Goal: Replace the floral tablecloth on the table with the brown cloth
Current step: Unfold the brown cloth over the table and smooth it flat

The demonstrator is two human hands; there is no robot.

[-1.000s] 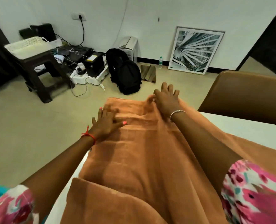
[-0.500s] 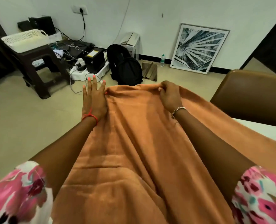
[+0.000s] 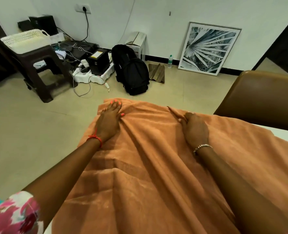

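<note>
Brown cloth (image 3: 153,166) lay along the bench (image 3: 286,135), rumpled in long lengthwise folds. Bare white bench showed only at the right, next to the chair (image 3: 261,98). No floral tablecloth was in view, so I judged it already removed.

Change over the last second: the far hem, which had been held up half a second earlier, had been laid down. The left grip (image 3: 108,122) had moved from the cloth's left edge onto its far left corner. The right grip (image 3: 194,127) had come back off the hem to a ridge further in. I read this as the far end being placed, with the folds not yet smoothed out.

Left grip: fingers apart and nearly straight, palm down, pressing the corner flat and holding nothing.

Right grip: fingers curled, thumb and forefinger closed on a raised fold of the cloth.

Beyond the bench, a backpack (image 3: 133,73) sat on the floor.
</note>
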